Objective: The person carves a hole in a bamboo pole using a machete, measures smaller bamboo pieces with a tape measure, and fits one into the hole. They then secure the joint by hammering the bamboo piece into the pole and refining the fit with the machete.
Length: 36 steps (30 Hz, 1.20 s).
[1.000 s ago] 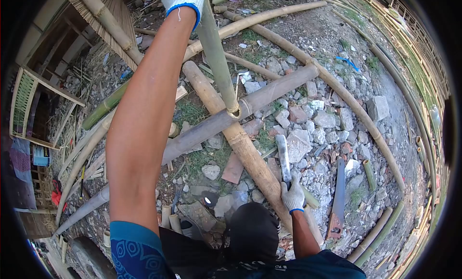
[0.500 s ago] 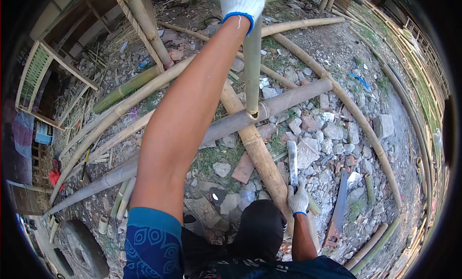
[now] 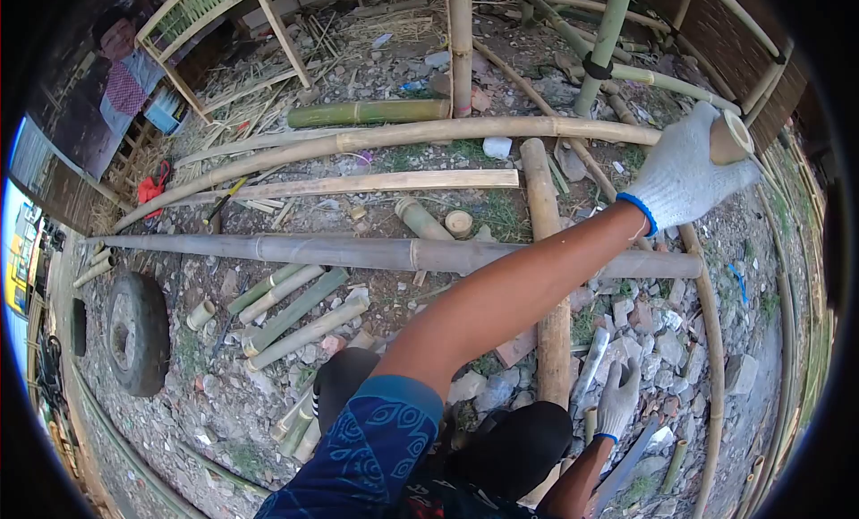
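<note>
- The left hand [image 3: 682, 172], in a white glove with a blue cuff, is raised at the upper right of the frame, its grip clamped around the cut end of a bamboo pole [image 3: 731, 139].
- Only that end of the pole shows, past the glove.
- The right hand [image 3: 619, 401], gloved alike, is at the lower right, its grip closed on the handle of a machete [image 3: 591, 364], whose blade points up over the stones.
- A long grey bamboo pole [image 3: 358, 249] lies across the middle of the ground, crossing a brown pole [image 3: 548, 277].
- A saw [image 3: 629, 463] lies just right of the right hand.
- A tyre [image 3: 139, 329] sits at the left.
</note>
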Each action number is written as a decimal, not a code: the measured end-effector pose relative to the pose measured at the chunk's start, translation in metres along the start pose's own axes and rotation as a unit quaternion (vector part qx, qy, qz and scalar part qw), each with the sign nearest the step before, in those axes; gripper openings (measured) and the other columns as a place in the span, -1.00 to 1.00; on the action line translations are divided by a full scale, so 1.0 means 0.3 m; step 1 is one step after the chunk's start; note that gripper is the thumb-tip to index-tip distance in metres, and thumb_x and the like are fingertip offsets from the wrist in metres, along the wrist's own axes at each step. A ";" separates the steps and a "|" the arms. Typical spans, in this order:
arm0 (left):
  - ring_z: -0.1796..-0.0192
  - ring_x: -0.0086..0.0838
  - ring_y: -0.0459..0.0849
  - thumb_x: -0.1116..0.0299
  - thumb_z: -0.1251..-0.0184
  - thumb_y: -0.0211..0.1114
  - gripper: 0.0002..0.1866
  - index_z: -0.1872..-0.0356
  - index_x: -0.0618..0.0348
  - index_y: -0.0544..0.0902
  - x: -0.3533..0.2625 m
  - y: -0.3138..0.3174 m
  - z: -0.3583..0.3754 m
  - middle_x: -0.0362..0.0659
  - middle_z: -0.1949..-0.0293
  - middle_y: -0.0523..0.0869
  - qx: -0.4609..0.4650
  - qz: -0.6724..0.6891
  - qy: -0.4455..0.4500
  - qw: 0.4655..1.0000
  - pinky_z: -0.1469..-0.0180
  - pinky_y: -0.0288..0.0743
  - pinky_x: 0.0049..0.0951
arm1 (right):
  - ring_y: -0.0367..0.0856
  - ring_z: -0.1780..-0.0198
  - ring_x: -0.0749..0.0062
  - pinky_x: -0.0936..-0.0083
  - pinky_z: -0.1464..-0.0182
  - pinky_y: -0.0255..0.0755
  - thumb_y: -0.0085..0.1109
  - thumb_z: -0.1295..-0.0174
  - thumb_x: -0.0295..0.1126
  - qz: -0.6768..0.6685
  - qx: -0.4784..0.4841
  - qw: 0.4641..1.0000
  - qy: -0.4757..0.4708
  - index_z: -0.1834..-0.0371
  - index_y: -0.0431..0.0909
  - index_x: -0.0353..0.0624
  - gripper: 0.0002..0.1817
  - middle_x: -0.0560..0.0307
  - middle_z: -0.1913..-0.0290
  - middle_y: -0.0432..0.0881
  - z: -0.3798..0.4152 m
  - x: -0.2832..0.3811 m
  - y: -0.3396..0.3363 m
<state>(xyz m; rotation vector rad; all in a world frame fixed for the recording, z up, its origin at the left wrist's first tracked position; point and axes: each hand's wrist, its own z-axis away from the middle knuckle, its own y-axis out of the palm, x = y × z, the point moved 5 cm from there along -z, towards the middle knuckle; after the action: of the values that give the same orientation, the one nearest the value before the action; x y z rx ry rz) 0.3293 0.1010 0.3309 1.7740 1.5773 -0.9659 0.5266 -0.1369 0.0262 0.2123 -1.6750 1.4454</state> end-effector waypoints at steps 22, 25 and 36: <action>-0.25 0.09 0.73 -0.17 -0.44 0.35 -0.36 -0.26 0.17 0.69 0.213 -1.945 1.351 0.17 -0.20 0.77 -0.068 -0.480 -0.389 0.784 -0.34 0.57 -0.05 | 0.73 -0.03 0.01 0.10 -0.14 0.57 0.56 0.04 -0.19 0.271 0.304 0.616 -0.674 0.05 0.65 -0.07 -0.52 -0.01 0.12 0.73 0.294 1.170 0.968; -0.22 0.08 0.72 -0.09 -0.43 0.36 -0.39 -0.26 0.22 0.65 0.266 -2.428 1.533 0.17 -0.16 0.72 -0.252 -0.619 -0.358 0.652 -0.25 0.62 -0.01 | 0.73 0.00 0.05 0.12 -0.07 0.59 0.52 0.01 -0.16 0.312 0.365 0.590 -0.649 0.05 0.65 -0.06 -0.54 0.01 0.17 0.72 0.403 1.141 1.077; -0.50 -0.01 0.49 0.16 -0.38 0.40 -0.24 -0.56 0.12 0.35 0.422 -3.153 1.785 0.01 -0.55 0.44 -0.309 -0.744 -0.406 0.432 -0.35 0.57 0.07 | 0.46 -0.30 0.03 -0.05 -0.28 0.38 0.60 0.27 0.02 0.291 0.353 0.612 -0.646 0.18 0.73 0.03 -0.45 0.10 -0.15 0.54 0.459 1.050 1.165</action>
<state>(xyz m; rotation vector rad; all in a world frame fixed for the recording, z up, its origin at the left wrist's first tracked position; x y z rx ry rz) -0.6769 -0.1235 -0.0360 -1.0285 1.9744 -1.2087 0.0502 -0.0223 0.0077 1.6226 -2.1663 2.7907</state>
